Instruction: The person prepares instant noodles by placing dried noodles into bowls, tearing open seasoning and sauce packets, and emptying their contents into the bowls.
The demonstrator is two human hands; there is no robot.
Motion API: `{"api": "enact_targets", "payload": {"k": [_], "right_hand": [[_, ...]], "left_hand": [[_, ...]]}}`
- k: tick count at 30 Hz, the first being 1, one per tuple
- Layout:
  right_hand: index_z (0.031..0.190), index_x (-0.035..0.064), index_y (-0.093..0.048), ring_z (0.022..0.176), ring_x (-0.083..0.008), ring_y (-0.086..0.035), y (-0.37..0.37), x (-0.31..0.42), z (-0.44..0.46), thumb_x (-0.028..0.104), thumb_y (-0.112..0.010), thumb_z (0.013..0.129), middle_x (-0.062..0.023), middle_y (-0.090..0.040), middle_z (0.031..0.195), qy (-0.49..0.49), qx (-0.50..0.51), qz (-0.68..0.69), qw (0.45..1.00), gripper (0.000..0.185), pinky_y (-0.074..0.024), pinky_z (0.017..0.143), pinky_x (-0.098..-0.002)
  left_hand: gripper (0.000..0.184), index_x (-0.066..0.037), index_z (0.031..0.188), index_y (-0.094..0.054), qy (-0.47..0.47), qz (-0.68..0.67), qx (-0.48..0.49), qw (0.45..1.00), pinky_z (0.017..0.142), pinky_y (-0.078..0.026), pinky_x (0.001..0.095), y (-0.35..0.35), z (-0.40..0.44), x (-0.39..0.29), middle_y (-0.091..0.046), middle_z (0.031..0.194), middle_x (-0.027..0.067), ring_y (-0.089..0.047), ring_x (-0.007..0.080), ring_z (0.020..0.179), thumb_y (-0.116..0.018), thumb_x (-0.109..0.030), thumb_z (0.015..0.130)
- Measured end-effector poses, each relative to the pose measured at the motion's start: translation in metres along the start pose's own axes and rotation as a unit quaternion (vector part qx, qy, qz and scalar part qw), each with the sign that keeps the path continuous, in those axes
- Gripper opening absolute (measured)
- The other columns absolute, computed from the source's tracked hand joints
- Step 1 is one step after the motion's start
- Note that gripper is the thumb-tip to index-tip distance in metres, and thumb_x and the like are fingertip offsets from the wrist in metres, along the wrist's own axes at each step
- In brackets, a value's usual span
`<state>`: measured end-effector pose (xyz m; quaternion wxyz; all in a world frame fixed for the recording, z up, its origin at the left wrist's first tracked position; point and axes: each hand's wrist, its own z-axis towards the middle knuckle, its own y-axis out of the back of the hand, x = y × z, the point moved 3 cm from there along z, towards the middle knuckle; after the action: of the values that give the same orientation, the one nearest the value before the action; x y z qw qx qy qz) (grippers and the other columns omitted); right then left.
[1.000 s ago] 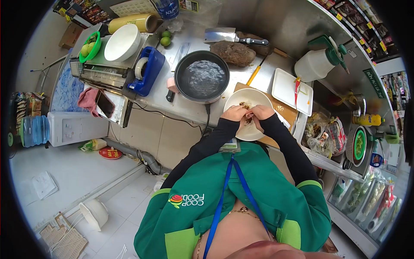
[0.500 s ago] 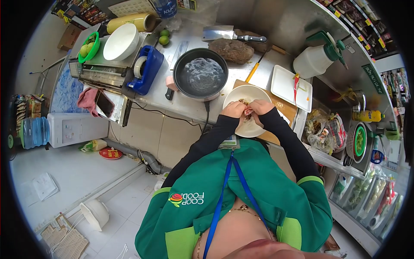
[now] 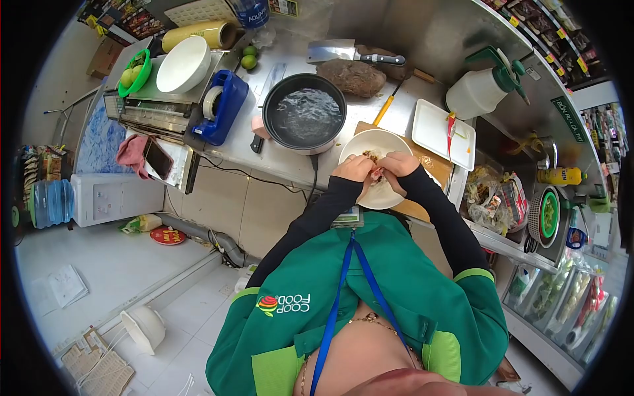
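Observation:
Over a cream bowl, my left hand and my right hand are close together. Both sets of fingers pinch a small reddish, meat-like piece, whose exact kind I cannot make out. Brown bits lie in the bowl beneath, partly hidden by my hands. The bowl rests on a wooden cutting board, which carries some small pale crumbs. Left of the bowl stands a dark pot of bubbling water.
Behind the board lie a yellow-handled tool and a cleaver by a dark, rough lump. A white tray with a red chili is to the right. A blue tape dispenser stands left of the pot.
The whole view has shifted very slightly left. My hands stay over the bowl, with only small finger movement on the reddish piece.

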<state>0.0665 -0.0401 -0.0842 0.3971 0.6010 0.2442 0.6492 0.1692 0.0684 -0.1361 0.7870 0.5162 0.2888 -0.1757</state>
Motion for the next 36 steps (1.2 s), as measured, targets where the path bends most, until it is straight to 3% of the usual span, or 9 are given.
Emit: {"api": "enact_targets", "payload": {"k": [7,10,16,25,29,36], "right_hand": [[0.085,0.0054,-0.061,0.074,-0.0319,-0.058,0.0,-0.002,0.002,0.002,-0.058,0.07,-0.0133,-0.059,0.074,-0.014,-0.009,0.019,1.0,0.015,-0.0475,0.064,-0.0385],[0.083,0.006,-0.06,0.073,-0.0313,-0.058,0.001,-0.006,-0.001,0.004,-0.059,0.071,-0.0122,-0.058,0.073,-0.025,-0.005,-0.009,1.0,0.012,-0.0475,0.063,-0.0388],[0.079,0.006,-0.059,0.072,-0.03,-0.057,0.005,0.0,0.0,0.007,-0.061,0.071,-0.0096,-0.055,0.071,-0.005,0.0,-0.055,0.998,0.009,-0.0476,0.062,-0.0382],[0.075,0.005,-0.059,0.068,-0.0295,-0.055,-0.002,-0.009,0.001,0.005,-0.062,0.07,-0.01,-0.053,0.068,0.045,0.009,-0.053,0.998,0.006,-0.046,0.059,-0.0378],[0.075,0.0039,-0.059,0.068,-0.0297,-0.055,-0.001,-0.007,0.002,0.004,-0.062,0.069,-0.0104,-0.053,0.067,0.018,0.008,0.017,1.0,0.007,-0.0461,0.059,-0.0378],[0.078,0.0032,-0.06,0.069,-0.0294,-0.056,0.0,-0.01,0.005,0.001,-0.063,0.068,-0.0105,-0.054,0.07,0.035,0.004,0.001,0.999,0.011,-0.0465,0.06,-0.036]], "left_hand": [[0.026,-0.008,0.091,-0.06,0.005,-0.002,0.005,1.0,0.068,-0.047,0.0362,0.006,-0.002,-0.001,-0.056,0.083,0.0073,-0.054,0.0287,0.081,-0.067,-0.006,0.066],[0.024,-0.009,0.093,-0.063,-0.011,-0.049,-0.086,0.995,0.066,-0.047,0.0344,0.023,0.001,-0.013,-0.058,0.078,0.0063,-0.056,0.027,0.076,-0.069,-0.009,0.069],[0.012,-0.01,0.084,-0.066,-0.077,-0.01,-0.113,0.991,0.058,-0.047,0.032,0.009,-0.002,-0.007,-0.056,0.065,0.0044,-0.057,0.0237,0.063,-0.07,-0.01,0.073],[0.012,-0.009,0.077,-0.062,-0.084,-0.05,-0.129,0.987,0.055,-0.046,0.0309,0.014,0.004,-0.011,-0.056,0.066,0.0051,-0.056,0.0227,0.062,-0.07,-0.005,0.068],[0.014,-0.009,0.079,-0.063,-0.086,-0.027,-0.143,0.986,0.057,-0.046,0.0305,0.014,0.001,-0.013,-0.059,0.07,0.0055,-0.057,0.0233,0.065,-0.07,-0.004,0.068],[0.019,-0.009,0.082,-0.063,-0.063,-0.065,-0.139,0.986,0.058,-0.046,0.0317,0.008,0.005,-0.005,-0.061,0.073,0.0056,-0.057,0.0241,0.067,-0.069,-0.001,0.066]]}}
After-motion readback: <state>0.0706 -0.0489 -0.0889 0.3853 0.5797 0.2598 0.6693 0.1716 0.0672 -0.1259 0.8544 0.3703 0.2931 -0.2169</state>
